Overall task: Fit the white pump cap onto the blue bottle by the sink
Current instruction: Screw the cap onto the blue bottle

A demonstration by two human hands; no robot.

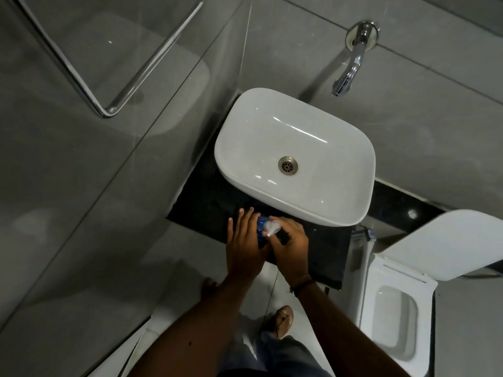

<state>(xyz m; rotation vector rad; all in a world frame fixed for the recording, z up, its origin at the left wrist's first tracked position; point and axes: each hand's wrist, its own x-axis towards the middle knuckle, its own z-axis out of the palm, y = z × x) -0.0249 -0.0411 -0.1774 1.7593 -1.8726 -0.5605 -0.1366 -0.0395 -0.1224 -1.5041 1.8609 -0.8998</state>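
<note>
At the bench's front edge, just before the sink (294,153), my left hand (245,240) wraps the light, slick bottle (260,227) by its body while my right hand (288,240) pinches the stiff cap (272,227) at its collar.

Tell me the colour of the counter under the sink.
Black, slightly speckled counter, seen in the head view.
</note>
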